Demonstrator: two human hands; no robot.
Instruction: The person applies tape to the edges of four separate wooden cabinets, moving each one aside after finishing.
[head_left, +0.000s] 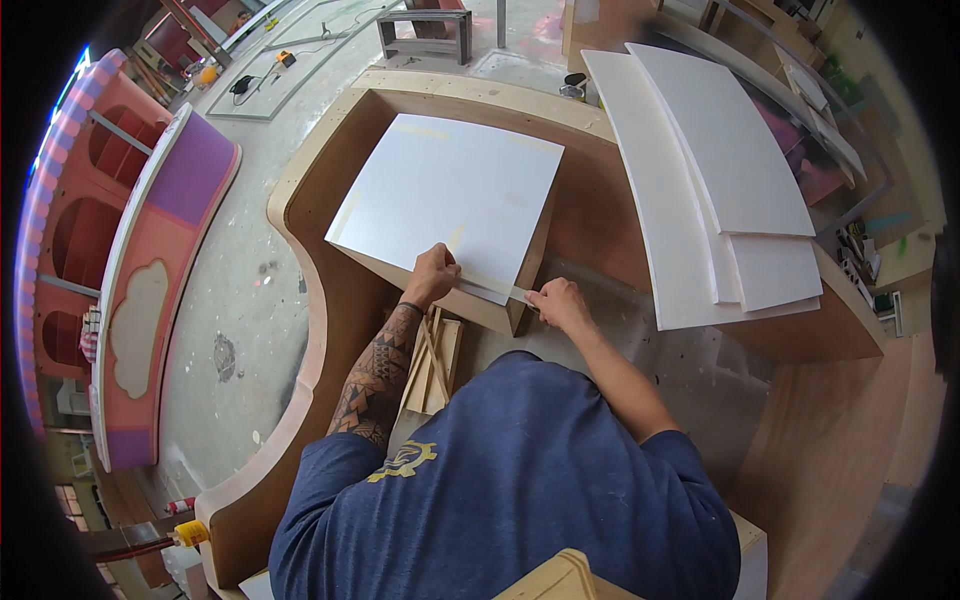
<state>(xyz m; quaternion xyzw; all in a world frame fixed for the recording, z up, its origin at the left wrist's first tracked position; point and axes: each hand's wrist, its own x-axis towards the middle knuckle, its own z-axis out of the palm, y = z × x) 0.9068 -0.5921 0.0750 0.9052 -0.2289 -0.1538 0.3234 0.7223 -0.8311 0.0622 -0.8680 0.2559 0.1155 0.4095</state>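
White laminate sheet (450, 195) lay flat on top of a plywood box (515, 300) standing inside a curved plywood counter shell (320, 180); the sheet's near edge overhung the box slightly. Left hand (433, 273) pressed down on the near edge of the sheet, fingers curled together over it. Right hand (558, 302) sat at the near right corner, fingers closed on a thin pale strip (505, 292) that ran along the edge toward the left hand; whether this was backing tape or edge trim could not be told. Judged step: working that strip along the front edge while the sheet was held from shifting. Next move would call for steady downward pressure from the left hand and an even pull or press by the right, kept in line with the edge. Loose wood offcuts (432, 365) leaned just below the left forearm. Curved white panels (710, 170) were stacked on the counter shell at right. A pink and purple scalloped set piece (140, 290) stood on the floor at left.
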